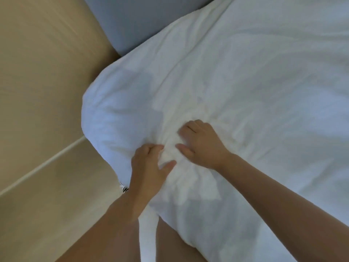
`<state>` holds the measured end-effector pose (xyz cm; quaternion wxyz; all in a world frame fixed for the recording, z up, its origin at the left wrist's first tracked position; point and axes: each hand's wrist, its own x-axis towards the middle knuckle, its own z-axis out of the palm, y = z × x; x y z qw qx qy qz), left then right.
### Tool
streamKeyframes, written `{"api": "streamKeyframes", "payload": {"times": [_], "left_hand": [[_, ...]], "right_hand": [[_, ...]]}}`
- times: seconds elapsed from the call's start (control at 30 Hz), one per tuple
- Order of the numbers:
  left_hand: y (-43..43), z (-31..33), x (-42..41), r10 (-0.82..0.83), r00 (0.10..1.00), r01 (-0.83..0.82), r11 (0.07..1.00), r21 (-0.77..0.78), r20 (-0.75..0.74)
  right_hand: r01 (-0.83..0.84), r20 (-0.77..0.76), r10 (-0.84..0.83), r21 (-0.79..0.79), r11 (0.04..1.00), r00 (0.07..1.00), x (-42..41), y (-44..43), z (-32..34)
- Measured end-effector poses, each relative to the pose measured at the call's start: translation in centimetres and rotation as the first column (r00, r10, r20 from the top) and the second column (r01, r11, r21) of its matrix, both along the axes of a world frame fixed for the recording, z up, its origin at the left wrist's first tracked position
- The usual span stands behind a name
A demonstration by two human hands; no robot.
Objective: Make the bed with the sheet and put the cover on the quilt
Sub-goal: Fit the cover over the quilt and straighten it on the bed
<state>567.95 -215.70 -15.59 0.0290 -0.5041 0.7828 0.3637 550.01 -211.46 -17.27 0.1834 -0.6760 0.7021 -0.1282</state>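
Left hand (149,165): closed on a bunch of white cloth, fingers curled into it from the left, thumb lying across the folds toward the other hand
Right hand (203,146): gripping the same bunch from the right, knuckles up, fingertips dug into the fabric, thumb stretched out toward the left hand
Gathered folds (170,148): a tight knot of creases pinched between the two hands, with wrinkles fanning outward from it
White cover (236,82): spread over the bed, filling the middle and right of the view; its near-left corner is rounded and puffy and overhangs the bed edge just left of the hands; whether the quilt is inside it cannot be told
Hanging tail (149,235): a narrow strip of the white fabric drops below the left hand, beside the left forearm
Grey-blue panel (136,21): sits at the top, beyond the cover's far-left edge, touching it
Beige surface (37,82): takes up the left side, crossed by a pale diagonal strip (41,163)
Black-and-white patch (124,188): a small patterned scrap peeks out under the cover's edge, just beside the left wrist; too small to identify
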Motion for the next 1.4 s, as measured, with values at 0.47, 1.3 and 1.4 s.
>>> {"api": "streamKeyframes", "payload": {"times": [0.47, 1.3, 1.4], "left_hand": [[7.4, -0.7, 2.5, -0.097, 0.991, 0.097, 0.995, -0.008, -0.089], [21.4, -2.1, 2.5, 0.193, 0.964, -0.209, 0.975, -0.074, -0.181], [24.1, -1.6, 0.6, 0.151, 0.965, -0.182, 0.974, -0.137, -0.214]], "right_hand": [[-0.007, -0.188, 0.001, -0.032, 0.999, 0.982, 2.3, 8.6, 1.5], [-0.086, -0.311, 0.122, 0.128, 0.988, 0.943, 1.3, 26.4, 3.5], [-0.102, -0.31, 0.136, 0.125, 0.987, 0.941, -0.1, 26.7, 1.9]]}}
